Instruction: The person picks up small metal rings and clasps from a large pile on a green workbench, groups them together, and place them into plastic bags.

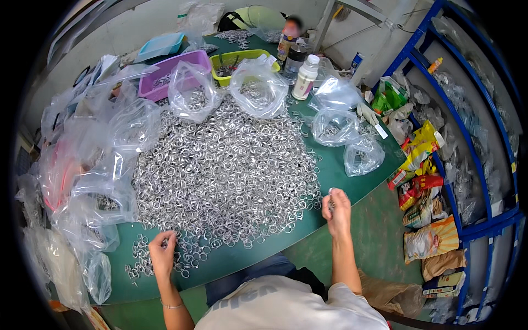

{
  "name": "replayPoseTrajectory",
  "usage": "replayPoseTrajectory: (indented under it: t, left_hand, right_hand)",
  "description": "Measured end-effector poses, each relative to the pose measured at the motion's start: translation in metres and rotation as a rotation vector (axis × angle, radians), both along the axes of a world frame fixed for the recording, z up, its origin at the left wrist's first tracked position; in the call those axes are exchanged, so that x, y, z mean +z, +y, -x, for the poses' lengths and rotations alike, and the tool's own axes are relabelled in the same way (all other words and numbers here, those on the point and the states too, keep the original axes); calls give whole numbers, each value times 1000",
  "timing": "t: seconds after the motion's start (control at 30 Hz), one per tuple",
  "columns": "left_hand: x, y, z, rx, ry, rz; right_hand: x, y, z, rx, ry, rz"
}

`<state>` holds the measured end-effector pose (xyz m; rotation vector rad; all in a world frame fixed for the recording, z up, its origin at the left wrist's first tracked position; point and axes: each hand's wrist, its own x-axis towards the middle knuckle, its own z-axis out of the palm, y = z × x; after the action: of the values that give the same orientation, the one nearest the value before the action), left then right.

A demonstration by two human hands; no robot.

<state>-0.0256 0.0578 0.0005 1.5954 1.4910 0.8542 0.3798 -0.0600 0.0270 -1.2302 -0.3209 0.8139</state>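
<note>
A large heap of small silver metal rings (225,165) covers the middle of the green table (341,179). My left hand (162,254) rests on the table near its front edge, fingers curled around a few rings picked from a loose scatter of rings (140,264). My right hand (336,212) is raised just past the table's right front edge, pinching a single ring (331,191) between thumb and fingertips.
Clear plastic bags (258,88) holding rings stand behind and right of the heap; crumpled empty bags (93,181) pile up at the left. Purple, blue and green trays (242,58) and bottles (305,77) sit at the back. A blue shelf rack (467,181) with packets stands at the right.
</note>
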Motion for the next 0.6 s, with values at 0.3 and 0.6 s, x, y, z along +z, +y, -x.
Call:
replayPoseTrajectory:
  t: [0.3, 0.6]
  left_hand:
    - [0, -6, -5, 19, -24, -6]
    - [16, -14, -20, 26, 26, -7]
  right_hand:
    - [-25, -25, -64, -193, 255, -183]
    - [-28, -30, -81, -168, 245, -141]
